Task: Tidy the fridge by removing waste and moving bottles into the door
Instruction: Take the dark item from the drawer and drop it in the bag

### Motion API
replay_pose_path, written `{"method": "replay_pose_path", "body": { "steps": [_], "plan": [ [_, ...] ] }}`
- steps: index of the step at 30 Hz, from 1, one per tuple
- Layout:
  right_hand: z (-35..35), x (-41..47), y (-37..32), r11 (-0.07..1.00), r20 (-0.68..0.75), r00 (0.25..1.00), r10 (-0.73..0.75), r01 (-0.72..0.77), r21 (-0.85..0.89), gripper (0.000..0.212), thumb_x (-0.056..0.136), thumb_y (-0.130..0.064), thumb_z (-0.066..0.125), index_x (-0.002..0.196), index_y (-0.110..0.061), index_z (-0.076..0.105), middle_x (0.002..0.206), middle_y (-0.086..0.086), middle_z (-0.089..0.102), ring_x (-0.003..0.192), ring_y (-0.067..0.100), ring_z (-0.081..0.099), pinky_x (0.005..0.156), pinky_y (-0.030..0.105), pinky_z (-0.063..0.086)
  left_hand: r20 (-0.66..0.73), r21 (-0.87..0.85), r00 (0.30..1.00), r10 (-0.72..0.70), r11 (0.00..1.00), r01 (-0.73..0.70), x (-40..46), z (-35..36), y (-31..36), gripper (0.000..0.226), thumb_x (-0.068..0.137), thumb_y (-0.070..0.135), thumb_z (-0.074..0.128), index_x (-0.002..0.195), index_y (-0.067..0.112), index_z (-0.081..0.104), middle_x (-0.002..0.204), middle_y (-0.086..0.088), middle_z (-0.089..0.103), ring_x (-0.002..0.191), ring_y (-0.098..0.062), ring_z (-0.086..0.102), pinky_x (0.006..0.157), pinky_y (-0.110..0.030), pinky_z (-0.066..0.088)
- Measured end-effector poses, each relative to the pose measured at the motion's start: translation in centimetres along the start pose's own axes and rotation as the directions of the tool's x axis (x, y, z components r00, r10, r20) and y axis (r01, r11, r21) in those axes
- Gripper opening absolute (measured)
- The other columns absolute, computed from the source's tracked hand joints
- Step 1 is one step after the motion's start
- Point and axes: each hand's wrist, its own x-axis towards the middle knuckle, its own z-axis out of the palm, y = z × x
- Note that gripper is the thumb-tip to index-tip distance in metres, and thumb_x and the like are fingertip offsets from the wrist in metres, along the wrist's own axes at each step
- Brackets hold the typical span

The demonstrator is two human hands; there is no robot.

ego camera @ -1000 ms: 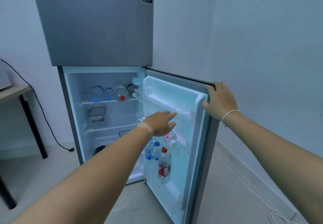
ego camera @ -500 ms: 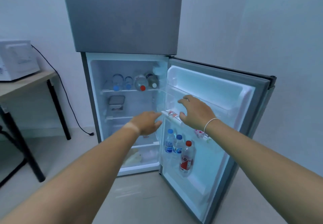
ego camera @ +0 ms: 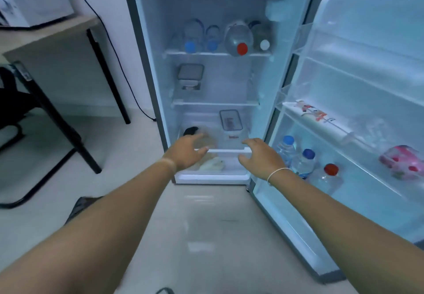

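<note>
The fridge stands open, its door (ego camera: 358, 69) swung wide to the right. Several bottles lie on the top shelf (ego camera: 218, 54), caps toward me: two blue-capped, a red-capped one (ego camera: 238, 41) and a white-capped one (ego camera: 262, 39). In the door's bottom rack stand two blue-capped bottles (ego camera: 286, 149) and a red-capped bottle (ego camera: 329, 176). My left hand (ego camera: 187, 151) and my right hand (ego camera: 261, 158) are both open, fingers spread, at the front rim of the bottom drawer (ego camera: 226, 151). Pale bagged stuff (ego camera: 213, 164) lies inside it.
Two lidded containers sit inside, one on the middle shelf (ego camera: 190, 73) and one lower (ego camera: 230, 120). A pink packet (ego camera: 401, 163) and a printed carton (ego camera: 312, 112) rest in the door racks. A desk (ego camera: 46, 34) with a white appliance stands left, with a cable down the wall.
Both hands have dropped from the door's middle rack down to the bottom drawer. My view has moved closer and lower; the door has swung wider.
</note>
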Motion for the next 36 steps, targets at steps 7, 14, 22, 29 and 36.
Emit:
{"method": "replay_pose_path", "body": {
  "steps": [7,14,22,29,36],
  "plan": [
    [5.8,6.3,-1.1,0.985,0.06,0.997,0.048,-0.057,0.164,0.052,0.09,-0.033,0.05,0.139,-0.018,0.041,0.147,0.005,0.041,0.132,0.024,0.043,0.107,0.032,0.035,0.0,-0.139,0.991,-0.135,0.981,0.134,5.2,1.0,-5.1,0.059,0.091,0.041,0.051,0.145,0.02,0.037,0.151,-0.002,0.041,0.137,-0.024,0.042,0.114,-0.034,0.033],
    [7.1,10.1,-2.9,0.959,0.119,0.989,0.091,-0.119,0.255,0.056,0.087,-0.033,0.055,0.139,-0.018,0.041,0.145,0.006,0.045,0.131,0.024,0.044,0.107,0.032,0.035,-0.028,-0.284,0.977,-0.21,0.939,0.193,7.7,-0.3,-7.8,0.058,0.092,0.034,0.052,0.145,0.017,0.036,0.152,-0.003,0.039,0.139,-0.023,0.038,0.114,-0.03,0.029],
    [10.0,16.7,-3.5,0.917,0.178,0.976,0.122,-0.18,0.356,0.055,0.087,-0.031,0.058,0.138,-0.016,0.043,0.143,0.008,0.048,0.13,0.026,0.046,0.106,0.032,0.036,0.023,-0.399,0.956,-0.293,0.874,0.278,12.7,0.2,-10.9,0.054,0.094,0.03,0.05,0.144,0.014,0.036,0.151,-0.007,0.04,0.139,-0.024,0.039,0.114,-0.032,0.029],
    [14.9,24.2,-2.4,0.819,0.238,0.96,0.146,-0.253,0.515,0.048,0.09,-0.024,0.056,0.137,-0.018,0.045,0.138,0.006,0.052,0.124,0.024,0.05,0.086,0.021,0.036,0.081,-0.379,0.937,-0.339,0.859,0.344,19.8,3.4,-14.0,0.05,0.095,0.027,0.048,0.142,0.014,0.04,0.149,-0.006,0.043,0.138,-0.023,0.039,0.113,-0.029,0.028],
    [19.5,31.6,-1.2,0.704,0.319,0.928,0.191,-0.356,0.615,0.051,0.091,-0.016,0.052,0.141,-0.013,0.04,0.145,0.002,0.046,0.131,0.02,0.046,0.1,0.021,0.035,0.144,-0.329,0.918,-0.368,0.858,0.395,27.7,6.4,-16.9,0.05,0.097,0.022,0.041,0.146,0.018,0.033,0.149,-0.008,0.043,0.118,-0.024,0.053,0.085,-0.014,0.038]
  ]
}}
